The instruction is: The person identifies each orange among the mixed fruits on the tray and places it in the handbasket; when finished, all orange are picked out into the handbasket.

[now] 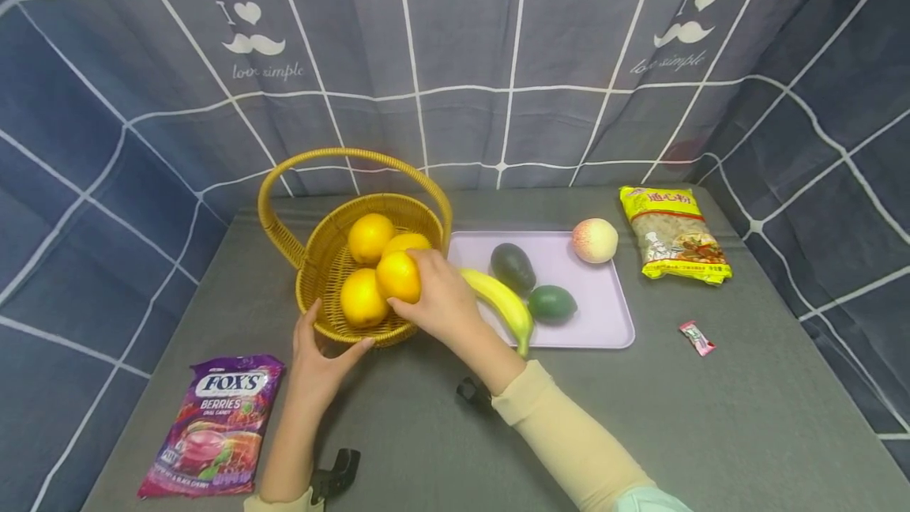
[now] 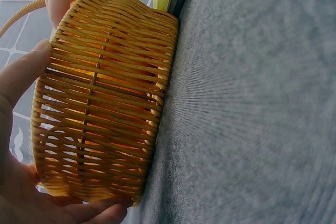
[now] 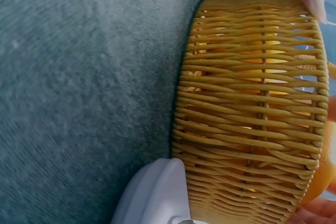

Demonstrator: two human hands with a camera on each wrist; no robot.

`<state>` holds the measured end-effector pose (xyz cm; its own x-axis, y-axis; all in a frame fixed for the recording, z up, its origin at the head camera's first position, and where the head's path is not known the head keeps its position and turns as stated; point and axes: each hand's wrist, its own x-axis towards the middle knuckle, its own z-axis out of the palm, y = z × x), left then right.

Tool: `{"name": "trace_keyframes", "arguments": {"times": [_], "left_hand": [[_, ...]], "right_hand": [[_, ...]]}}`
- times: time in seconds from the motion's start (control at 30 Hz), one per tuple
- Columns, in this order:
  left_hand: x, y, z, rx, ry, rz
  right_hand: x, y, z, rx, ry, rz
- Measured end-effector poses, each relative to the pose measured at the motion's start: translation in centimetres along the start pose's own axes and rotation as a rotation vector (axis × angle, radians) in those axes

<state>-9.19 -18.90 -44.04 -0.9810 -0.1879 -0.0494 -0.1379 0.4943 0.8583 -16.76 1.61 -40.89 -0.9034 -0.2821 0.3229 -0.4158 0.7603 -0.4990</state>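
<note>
A yellow wicker basket with a tall arched handle stands at the back left of the table, several oranges inside. My left hand grips its near left side; in the left wrist view the thumb is at the rim and the fingers spread along the weave. Over the basket's right part, my right hand pinches an orange between thumb and fingers, just above the others. In the right wrist view that hand is mostly hidden behind the basket wall.
Right of the basket lies a lilac tray with a banana, an avocado, a green lime-like fruit and a peach. A yellow pasta bag and small pink sweet lie further right, a purple candy bag front left.
</note>
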Motion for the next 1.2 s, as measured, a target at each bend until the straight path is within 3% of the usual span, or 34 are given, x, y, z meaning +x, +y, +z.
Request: {"name": "trace_keyframes", "arguments": {"times": [0.17,0.5,1.2], "left_hand": [[-0.05,-0.02,-0.09,0.009,-0.004,-0.009],[0.06,-0.35,0.03,-0.014,0.024,0.047],[0.16,-0.56,0.08,0.0,0.008,0.013]], "right_hand": [[-0.09,0.0,0.25,-0.018,0.019,-0.011],[0.12,0.03,0.1,-0.037,-0.025,0.009],[0.08,0.39,-0.05,-0.006,0.014,-0.021]]}}
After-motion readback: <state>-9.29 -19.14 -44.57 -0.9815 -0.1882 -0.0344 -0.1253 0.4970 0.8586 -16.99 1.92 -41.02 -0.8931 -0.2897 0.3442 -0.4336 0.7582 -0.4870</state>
